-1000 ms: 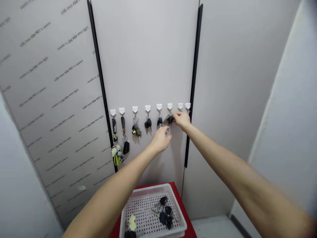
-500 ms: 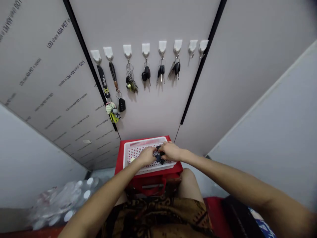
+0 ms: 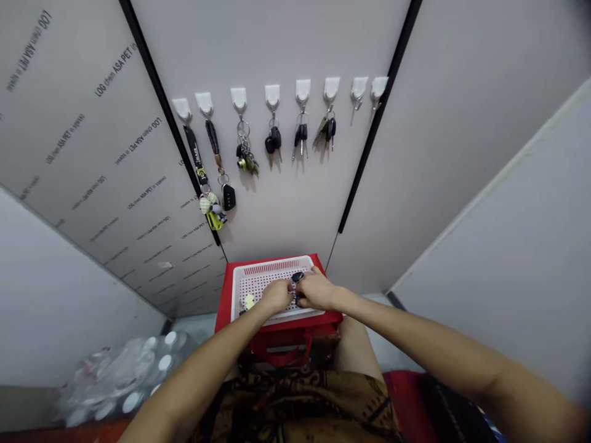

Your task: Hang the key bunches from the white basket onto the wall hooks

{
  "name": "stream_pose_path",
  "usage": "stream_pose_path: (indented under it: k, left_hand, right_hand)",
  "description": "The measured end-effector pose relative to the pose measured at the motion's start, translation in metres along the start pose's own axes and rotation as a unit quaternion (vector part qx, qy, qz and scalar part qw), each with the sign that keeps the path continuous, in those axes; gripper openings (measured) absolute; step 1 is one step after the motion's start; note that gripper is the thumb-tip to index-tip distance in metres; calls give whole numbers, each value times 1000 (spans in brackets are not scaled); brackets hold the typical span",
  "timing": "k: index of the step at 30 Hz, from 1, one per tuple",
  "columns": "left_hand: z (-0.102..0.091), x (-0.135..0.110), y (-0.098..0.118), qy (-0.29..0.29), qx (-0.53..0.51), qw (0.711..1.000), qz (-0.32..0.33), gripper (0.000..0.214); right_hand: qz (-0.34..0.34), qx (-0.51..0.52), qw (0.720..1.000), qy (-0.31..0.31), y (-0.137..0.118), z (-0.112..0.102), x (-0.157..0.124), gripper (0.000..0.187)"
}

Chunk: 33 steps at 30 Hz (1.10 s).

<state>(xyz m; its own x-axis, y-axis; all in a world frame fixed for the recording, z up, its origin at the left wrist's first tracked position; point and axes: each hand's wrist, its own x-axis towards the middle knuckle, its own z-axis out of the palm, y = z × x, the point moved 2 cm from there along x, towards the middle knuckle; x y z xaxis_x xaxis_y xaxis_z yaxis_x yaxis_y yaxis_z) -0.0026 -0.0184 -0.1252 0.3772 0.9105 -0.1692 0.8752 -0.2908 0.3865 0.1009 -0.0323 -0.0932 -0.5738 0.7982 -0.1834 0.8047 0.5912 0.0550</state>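
Both my hands meet over the right half of a white perforated basket point(image 3: 236, 289). Between them is a bunch of black-headed keys point(image 3: 298, 277), partly covered by my fingers. My right hand point(image 3: 316, 290) has its fingers curled round the keys from the right. On the left, my left hand point(image 3: 277, 296) is closed with thumb and fingertips against the same bunch; a bit of metal shows between the hands. A pale yellow tag point(image 3: 250, 301) and a small dark item lie in the basket's left end.
The basket stands on a red box point(image 3: 223, 305) against the wall. White hooks point(image 3: 272, 94) line the wall above; several carry key bunches point(image 3: 273, 141), and the two rightmost hooks point(image 3: 359, 89) hold none. Wrapped bottles point(image 3: 133, 369) stand at lower left.
The dark keys have shifted and are now more covered by my right hand, with one black key head showing above the fingers. My view has tilted slightly.
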Motion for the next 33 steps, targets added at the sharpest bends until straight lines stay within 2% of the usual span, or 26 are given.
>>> stream_pose_path:
  k: [3,8,10,14,16,19,21,25,29,33]
  left_hand:
    - [0,-2,5,-22,21,1000,-6,18]
    - [-2,-6,8,0,24,999,40,21]
    - [0,-7,7,-9,16,999,34,19]
    - [2,-8,5,-8,-5,1000,20,17]
    - [-1,-6,6,1,-32,999,35,18]
    - [-20,0,9,18,-116,992,42,16]
    - [-40,4,12,34,-196,980,22,13]
    - [-85,11,21,59,-352,934,19,8]
    - [-111,14,35,120,-439,888,56,11]
    - [-120,20,56,177,-420,880,137,24]
  right_hand:
    - [-15,14,999,-24,-1,3,1,22]
    - [-40,76,996,-24,4,7,2,18]
    - [-47,108,993,-29,7,7,1,15]
    - [-20,136,990,-34,9,5,-2,13]
    - [1,137,991,-10,9,4,-4,11]
    - [34,209,974,85,12,-1,-3,17]
    - [42,322,936,135,15,-7,-2,16]
    - [31,520,830,197,20,-29,2,12]
    - [24,599,745,293,29,-64,2,16]
    - [71,635,647,417,51,-105,-1,18]
